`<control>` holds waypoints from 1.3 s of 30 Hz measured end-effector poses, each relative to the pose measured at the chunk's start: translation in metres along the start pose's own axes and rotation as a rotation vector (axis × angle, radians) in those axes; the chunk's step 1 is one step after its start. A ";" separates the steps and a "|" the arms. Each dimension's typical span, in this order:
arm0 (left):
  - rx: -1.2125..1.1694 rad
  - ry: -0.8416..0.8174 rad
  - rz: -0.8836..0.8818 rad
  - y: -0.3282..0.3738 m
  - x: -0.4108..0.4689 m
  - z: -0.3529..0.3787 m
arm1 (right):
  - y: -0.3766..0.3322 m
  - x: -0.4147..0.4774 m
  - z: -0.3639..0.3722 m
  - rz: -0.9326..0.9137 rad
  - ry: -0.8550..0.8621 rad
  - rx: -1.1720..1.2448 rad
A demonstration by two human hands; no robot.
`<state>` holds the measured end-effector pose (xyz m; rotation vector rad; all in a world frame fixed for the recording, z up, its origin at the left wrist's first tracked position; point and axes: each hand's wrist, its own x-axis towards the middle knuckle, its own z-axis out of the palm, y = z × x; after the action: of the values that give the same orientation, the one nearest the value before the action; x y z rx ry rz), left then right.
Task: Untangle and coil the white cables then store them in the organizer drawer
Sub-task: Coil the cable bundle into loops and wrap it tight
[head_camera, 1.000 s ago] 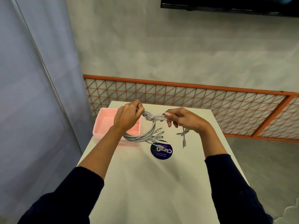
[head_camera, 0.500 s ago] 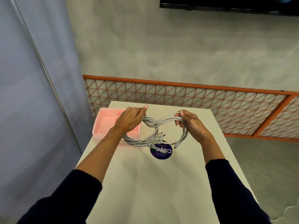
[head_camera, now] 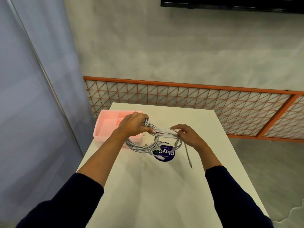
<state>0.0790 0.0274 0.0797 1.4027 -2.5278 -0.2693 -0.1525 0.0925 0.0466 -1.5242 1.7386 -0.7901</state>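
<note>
A bundle of white cables hangs in loops just above the white table. My left hand grips the bundle at its upper left, fingers curled round the strands. My right hand pinches the strands stretched to the right. One loose cable end with a plug dangles below my right hand down to the table. The pink organizer drawer, with open compartments, sits at the table's far left, partly hidden behind my left hand.
A round dark blue sticker lies on the table under the cables. An orange wire-mesh fence runs behind the table. A grey curtain hangs at the left. The table's right edge drops to the floor.
My right hand has shifted along the strands, and a loose cable end now hangs longer below it. The loop between my hands has flattened. My left hand keeps its grip.
</note>
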 end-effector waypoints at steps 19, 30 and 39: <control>-0.239 0.108 -0.033 -0.014 -0.015 0.000 | -0.057 -0.001 0.021 -0.371 -0.144 -0.385; -0.348 0.182 -0.004 -0.009 -0.013 -0.010 | -0.087 -0.010 -0.008 -0.264 -0.276 -0.050; -0.344 0.270 0.132 0.003 -0.002 -0.043 | -0.079 -0.012 -0.016 -0.190 -0.235 0.173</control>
<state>0.0900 0.0285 0.1209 1.0588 -2.2133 -0.4345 -0.1194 0.0948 0.1207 -1.6082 1.3359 -0.7972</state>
